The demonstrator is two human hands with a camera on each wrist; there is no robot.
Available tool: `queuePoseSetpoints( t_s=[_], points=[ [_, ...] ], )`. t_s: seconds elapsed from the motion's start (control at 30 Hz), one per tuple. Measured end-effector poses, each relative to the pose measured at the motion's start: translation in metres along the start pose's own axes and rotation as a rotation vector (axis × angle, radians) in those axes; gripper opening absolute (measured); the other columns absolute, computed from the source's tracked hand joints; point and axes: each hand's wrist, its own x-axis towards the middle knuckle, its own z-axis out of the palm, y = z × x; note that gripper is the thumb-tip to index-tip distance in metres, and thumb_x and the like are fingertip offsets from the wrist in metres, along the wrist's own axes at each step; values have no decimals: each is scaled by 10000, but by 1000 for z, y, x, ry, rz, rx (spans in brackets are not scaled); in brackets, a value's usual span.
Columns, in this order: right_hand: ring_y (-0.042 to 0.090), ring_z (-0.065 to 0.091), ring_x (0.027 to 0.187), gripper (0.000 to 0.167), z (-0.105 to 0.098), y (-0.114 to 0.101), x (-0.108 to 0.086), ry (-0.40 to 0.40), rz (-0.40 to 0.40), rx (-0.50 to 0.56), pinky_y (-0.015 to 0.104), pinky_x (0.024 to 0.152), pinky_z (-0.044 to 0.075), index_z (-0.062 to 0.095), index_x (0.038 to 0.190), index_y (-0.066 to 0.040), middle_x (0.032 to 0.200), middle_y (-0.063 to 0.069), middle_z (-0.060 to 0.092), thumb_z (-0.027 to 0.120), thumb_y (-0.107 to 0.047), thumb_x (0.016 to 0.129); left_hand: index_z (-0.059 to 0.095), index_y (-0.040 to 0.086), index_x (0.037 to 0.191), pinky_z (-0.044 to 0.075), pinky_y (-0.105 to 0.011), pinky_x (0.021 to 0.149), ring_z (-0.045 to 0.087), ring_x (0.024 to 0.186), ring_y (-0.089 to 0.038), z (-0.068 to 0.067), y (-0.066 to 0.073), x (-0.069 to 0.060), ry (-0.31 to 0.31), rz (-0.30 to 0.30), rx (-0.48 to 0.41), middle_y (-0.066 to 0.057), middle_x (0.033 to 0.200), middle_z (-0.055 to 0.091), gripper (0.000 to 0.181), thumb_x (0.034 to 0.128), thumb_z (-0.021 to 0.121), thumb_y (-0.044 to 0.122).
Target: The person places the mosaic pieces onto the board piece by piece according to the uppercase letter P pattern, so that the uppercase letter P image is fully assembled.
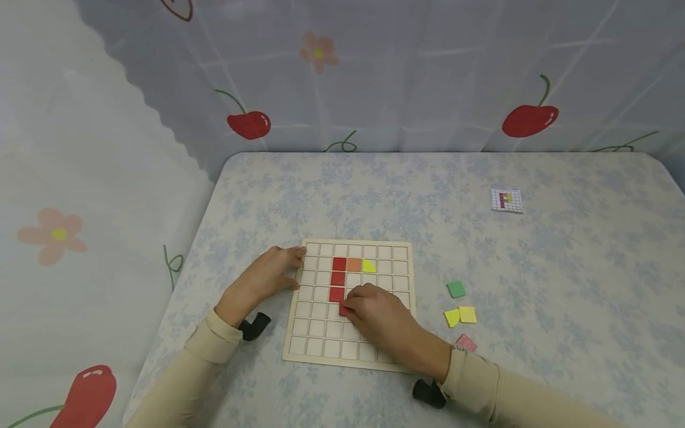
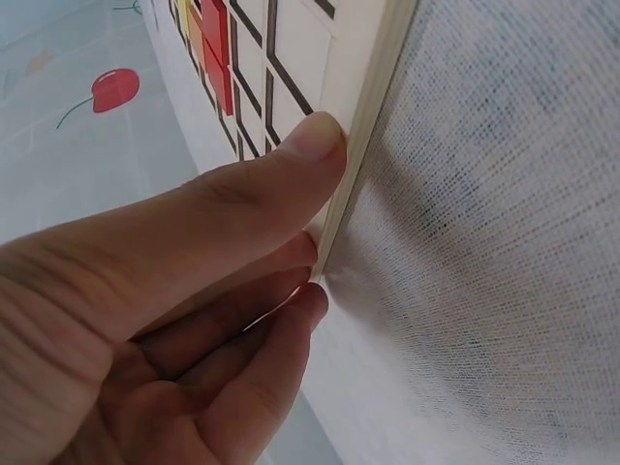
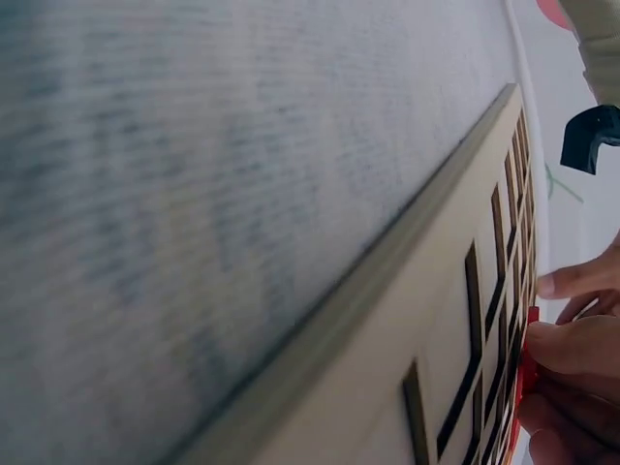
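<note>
A wooden grid board [image 1: 299, 345] lies on the table. Its grid bears a column of red tiles [image 1: 338, 278], an orange tile [image 1: 354, 265] and a yellow quarter-round tile [image 1: 368, 266]. With its thumb and fingertips, my left hand [image 1: 262, 276] touches the board's left edge; the left wrist view shows the thumb [image 2: 315, 138] at the rim. My right hand [image 1: 387, 318] pinches a red tile [image 1: 343, 309] over the grid, just below the red column. Part of that tile is hidden by the fingers, and it shows at the fingertips in the right wrist view.
Right of the board lie a green tile [image 1: 456, 289], a yellow square tile [image 1: 468, 314], a yellow quarter-round tile [image 1: 452, 317] and a pinkish-red tile [image 1: 466, 342], partly behind the right sleeve. A small pattern card [image 1: 506, 201] lies farther back on the table.
</note>
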Motion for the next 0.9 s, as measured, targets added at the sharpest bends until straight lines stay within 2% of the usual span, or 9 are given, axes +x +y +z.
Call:
queuePoseSetpoints(
  t_s=[0.3, 0.47, 0.7, 0.9],
  points=[
    [140, 611, 901, 45, 10, -8, 10, 13, -31, 24, 233, 746, 564, 781, 887, -74, 945, -7, 660, 781, -80, 842, 706, -76, 1135, 508, -432, 987, 483, 1309, -361, -1, -2, 1, -15, -19, -11, -195, 1444, 484, 405, 761, 828, 23],
    [131, 590, 849, 34, 12, -9, 12, -18, -61, 22, 202, 703, 546, 791, 844, -99, 916, -12, 643, 788, -68, 830, 707, -78, 1131, 508, -432, 987, 473, 1315, -366, -1, -3, 0, -16, -5, -24, -204, 1443, 481, 397, 764, 823, 17],
    [122, 604, 860, 128, 10, -14, 5, -41, -139, -44, 182, 721, 550, 782, 842, -105, 940, -5, 672, 692, -47, 913, 702, -81, 1139, 502, -438, 994, 479, 1311, -364, -2, -2, -1, -23, -26, -40, -199, 1450, 474, 404, 766, 822, 17],
    [111, 629, 942, 146, 5, -18, -10, -75, -133, -38, 186, 752, 562, 783, 871, -108, 1013, -8, 698, 680, -12, 907, 712, -80, 1117, 509, -431, 985, 476, 1314, -362, -2, -2, -1, -18, -15, -32, -199, 1447, 476, 387, 761, 826, 18]
  ],
)
